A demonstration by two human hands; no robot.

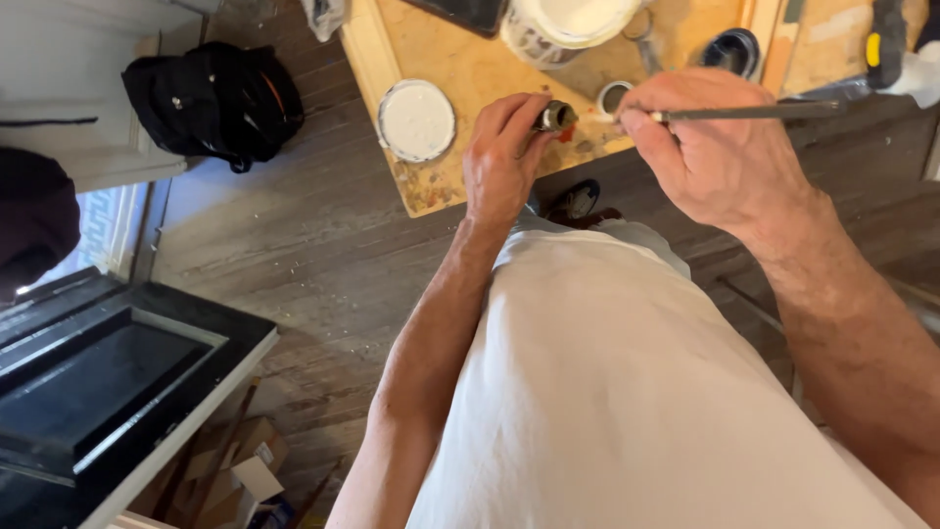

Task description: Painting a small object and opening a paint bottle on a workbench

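Paintbrush (754, 114) handle runs across the upper right of the frame, pinched between the thumb and fingers of our right hand (710, 157), its tip aimed at a small tube (555, 117) near the top centre. Our left hand (501, 162) closes its fingers around that tube, holding it just above the wooden worktop (460, 69). The bristles themselves are too small to make out, though something pale sits where the brush meets the tube.

To do this well, we judge that the tube should stay steady and tilted toward the brush, that the right hand should move only lightly so the tip picks up a small amount, and that both should stay over the board so drips land on it and not on the floor (323, 245).

Counting what lies about: we see one round white lid (416, 120) at the board's left edge, one large white bucket (563, 24) at the top, one small white-rimmed cup (613, 96) between the hands, and one dark round tin (732, 49) toward the upper right. One black bag (211, 98) lies on the floor at upper left, and one dark tray-like box (88, 392) fills the lower left. One brush, one tube, two hands.
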